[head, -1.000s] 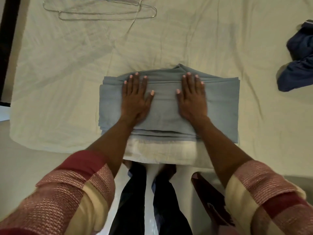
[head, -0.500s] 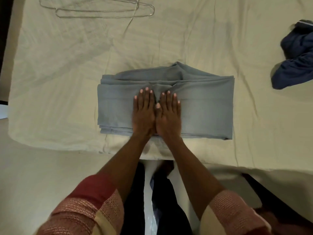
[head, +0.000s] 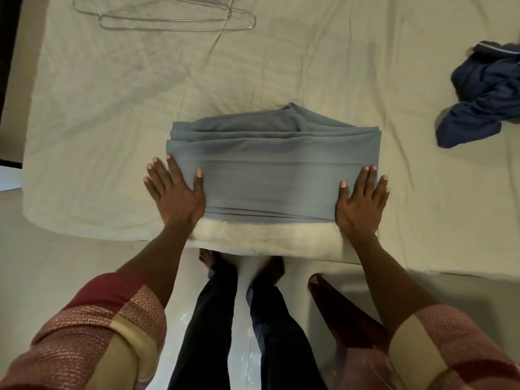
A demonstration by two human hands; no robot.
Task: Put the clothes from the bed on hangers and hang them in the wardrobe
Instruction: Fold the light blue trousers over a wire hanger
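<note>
A folded grey-blue garment (head: 270,170) lies near the front edge of the bed (head: 112,114), which is covered by a cream sheet. My left hand (head: 176,192) lies flat at the garment's left end, thumb on the cloth and fingers spread on the sheet beside it. My right hand (head: 361,199) lies flat at the right end, fingers straight over the garment's edge. Wire hangers (head: 174,19) lie at the far side of the bed, left of centre. A crumpled dark blue garment (head: 484,97) sits at the right edge of the bed.
The bed's rounded corner (head: 36,218) is at the left, with pale floor (head: 56,277) below it. My legs and bare feet (head: 242,266) stand against the bed's front edge. A dark strip (head: 8,80) runs along the far left. The wardrobe is out of view.
My hands were together at the middle of the folded garment half a second ago; they have slid apart to its left and right ends. The garment itself has stayed in place.
</note>
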